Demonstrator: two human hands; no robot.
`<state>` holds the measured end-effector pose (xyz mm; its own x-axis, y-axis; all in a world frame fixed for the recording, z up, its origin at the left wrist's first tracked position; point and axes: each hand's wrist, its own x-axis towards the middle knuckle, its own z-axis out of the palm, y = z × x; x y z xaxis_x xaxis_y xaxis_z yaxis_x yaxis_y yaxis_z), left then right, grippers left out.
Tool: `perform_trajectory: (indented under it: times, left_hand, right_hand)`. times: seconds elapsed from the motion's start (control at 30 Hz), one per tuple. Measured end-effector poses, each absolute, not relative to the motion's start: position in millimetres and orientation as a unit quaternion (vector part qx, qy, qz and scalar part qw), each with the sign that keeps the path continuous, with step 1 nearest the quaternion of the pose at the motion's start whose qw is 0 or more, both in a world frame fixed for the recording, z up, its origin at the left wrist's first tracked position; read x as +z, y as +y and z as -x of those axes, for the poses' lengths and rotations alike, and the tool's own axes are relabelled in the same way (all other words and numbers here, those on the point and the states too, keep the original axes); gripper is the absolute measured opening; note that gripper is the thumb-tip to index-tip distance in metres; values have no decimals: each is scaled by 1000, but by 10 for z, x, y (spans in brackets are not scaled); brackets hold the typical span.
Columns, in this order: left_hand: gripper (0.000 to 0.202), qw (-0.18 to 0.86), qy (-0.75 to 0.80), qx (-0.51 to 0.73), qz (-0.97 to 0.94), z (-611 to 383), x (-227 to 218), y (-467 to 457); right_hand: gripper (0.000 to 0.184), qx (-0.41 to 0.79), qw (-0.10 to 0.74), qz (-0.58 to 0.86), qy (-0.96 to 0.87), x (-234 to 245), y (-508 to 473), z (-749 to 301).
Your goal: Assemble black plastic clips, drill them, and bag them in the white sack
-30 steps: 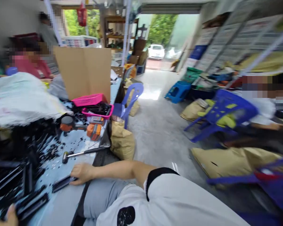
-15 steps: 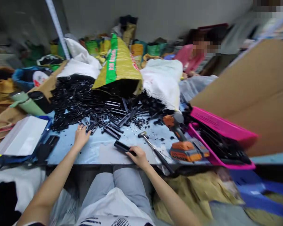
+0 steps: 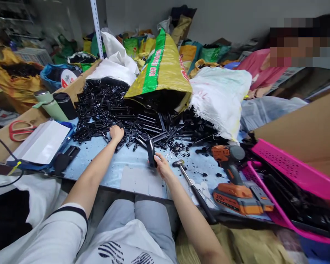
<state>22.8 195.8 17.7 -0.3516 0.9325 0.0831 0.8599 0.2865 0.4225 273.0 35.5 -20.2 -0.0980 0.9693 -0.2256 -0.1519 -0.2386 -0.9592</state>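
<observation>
My left hand (image 3: 117, 134) reaches into the near edge of a heap of small black plastic parts (image 3: 99, 106). Its fingers are curled down among them, and whatever they pinch is hidden. My right hand (image 3: 162, 167) grips a long black channel-shaped plastic piece (image 3: 151, 152), tilted up above the blue table top (image 3: 104, 172). Just right of that hand lies a hammer (image 3: 192, 187) with a dark handle. An orange and grey cordless drill (image 3: 231, 183) rests farther right.
A yellow-green sack (image 3: 165, 69) and white sacks (image 3: 220, 95) spill parts at the back. A pink basket (image 3: 288, 176) of black parts stands right. Scissors (image 3: 20, 130), a white box (image 3: 41, 141) and a green bottle (image 3: 51, 106) are left. Another person (image 3: 264, 69) sits beyond.
My left hand has gone farther into the heap, its fingers now curled. My right hand has raised the black channel piece off the table and tipped it upright. The view has swung left.
</observation>
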Motion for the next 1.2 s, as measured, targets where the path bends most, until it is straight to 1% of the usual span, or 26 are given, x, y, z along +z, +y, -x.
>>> perform_trajectory:
  times: [0.03,0.1,0.17,0.23,0.3,0.37,0.43,0.57,0.63,0.67,0.73,0.77,0.83,0.87,0.9,0.97,1.03,1.13,1.2]
  left_hand:
    - [39,88,790,217,-567,-233,175,1918]
    - [37,92,749,275,-596,-240,178,1739]
    - [33,120,675,338,-644,-265,172,1431]
    - [28,179,607,368,-682,-311,134,1035]
    - [24,260,573,372,-682,-351,57,627]
    - [24,326,568,373,-657,-353,-33,278]
    - [27,370,576,377,-624,-308,-104,20]
    - [34,430,582,380,-576,-190,-127,-278]
    - [35,442,581,382,-566,-187,-97,-366]
    - [36,444,580,385,-565,-204,-80,-401]
    - [36,443,571,394,-568,-266,-51,-460]
    - [37,444,564,398,-571,-307,-43,-483]
    - [37,448,549,403,-579,-392,-37,-517]
    - [37,450,542,403,-584,-433,-37,-528]
    - [36,450,535,404,-590,-469,-38,-536]
    - [35,447,523,407,-601,-529,-30,-540]
    - [36,448,508,411,-610,-574,-3,-533]
    - [40,451,501,417,-609,-630,76,-508]
    - [41,422,505,426,-621,-662,143,-488]
  right_hand:
    - [54,656,453,464,-386,-186,273,-2736]
    - [57,703,439,430,-358,-155,147,-2737]
    - [51,712,454,409,-345,-137,86,-2706]
    - [43,705,483,385,-349,-138,75,-2641]
    - [41,688,513,365,-362,-158,78,-2580]
    - [50,653,542,364,-384,-193,58,-2586]
    - [58,593,556,400,-423,-234,-1,-2707]
    - [62,399,488,535,-563,-273,-186,-3191]
    - [62,304,454,559,-624,-253,-256,-3401]
    - [58,271,430,555,-658,-234,-276,-3467]
    - [47,225,348,536,-735,-185,-277,-3494]
    - [46,198,299,531,-768,-161,-259,-3455]
    - [57,142,216,532,-806,-128,-192,-3291]
    - [62,123,191,536,-813,-121,-149,-3180]
    - [63,117,178,537,-816,-119,-105,-3061]
    - [54,152,187,531,-812,-122,-42,-2829]
    - [48,245,249,523,-777,-119,-44,-2636]
    - [55,461,345,471,-668,-95,-177,-2450]
    - [59,571,364,420,-604,-67,-286,-2404]
